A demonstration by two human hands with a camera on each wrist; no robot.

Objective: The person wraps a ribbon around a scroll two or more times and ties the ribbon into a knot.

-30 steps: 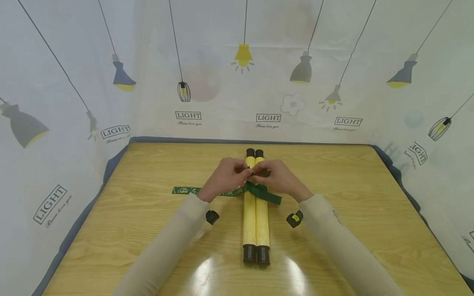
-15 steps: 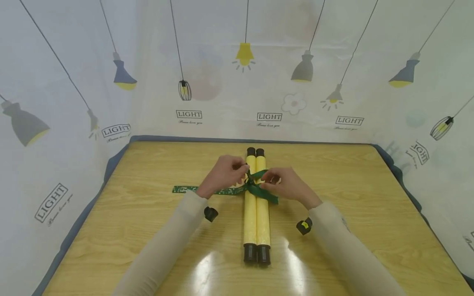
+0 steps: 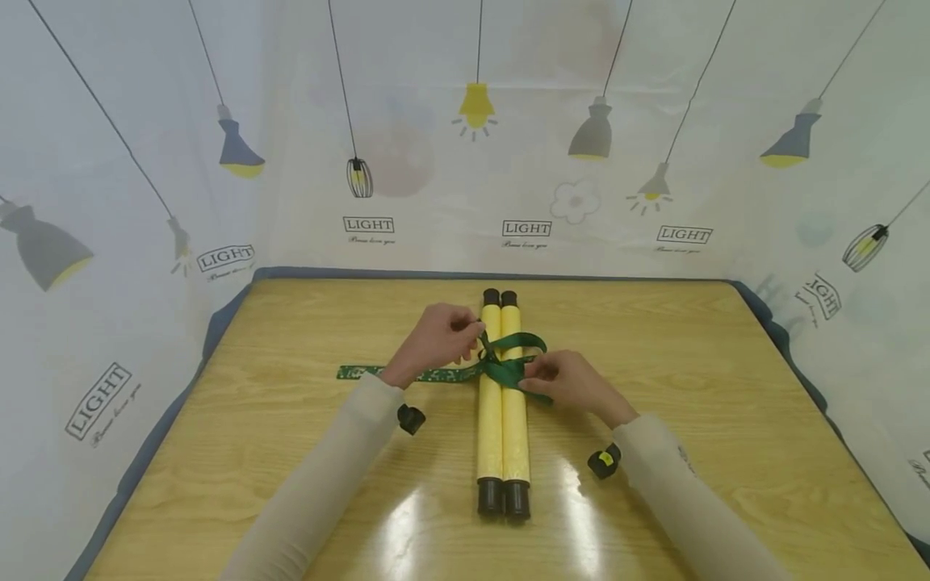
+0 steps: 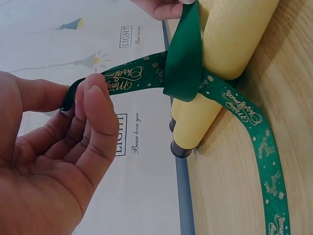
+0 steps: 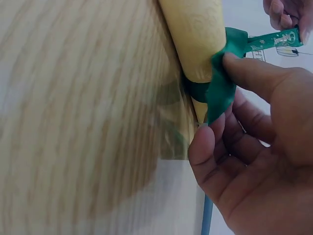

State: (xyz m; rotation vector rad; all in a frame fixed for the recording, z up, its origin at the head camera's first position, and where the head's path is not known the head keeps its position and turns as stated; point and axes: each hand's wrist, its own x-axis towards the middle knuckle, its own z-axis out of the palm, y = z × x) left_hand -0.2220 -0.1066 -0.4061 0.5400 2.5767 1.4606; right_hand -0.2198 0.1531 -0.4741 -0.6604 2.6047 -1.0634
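Two yellow rolls (image 3: 503, 436) with dark end caps lie side by side on the table. A green ribbon (image 3: 363, 372) printed "Merry Christmas" crosses around their upper half, with its strands overlapping on top. My left hand (image 3: 438, 335) pinches one strand between thumb and fingers, holding it raised to the left of the rolls. To their right, my right hand (image 3: 576, 383) pinches a plain green stretch of the ribbon (image 5: 222, 93), thumb on top and fingers below. A loop of ribbon (image 3: 534, 339) stands out above my right hand. The left tail lies flat on the table.
The wooden table (image 3: 276, 452) has a blue-grey edge along the back and sides. Around it hangs a pale curtain (image 3: 436, 186) printed with lamps. A black wrist device (image 3: 605, 461) shows by the right sleeve, another (image 3: 411, 419) by the left.
Both hands were together over the ribbon crossing. My right hand has since moved right and toward me, and the strands have spread into view. My left hand has shifted slightly left with its strand.
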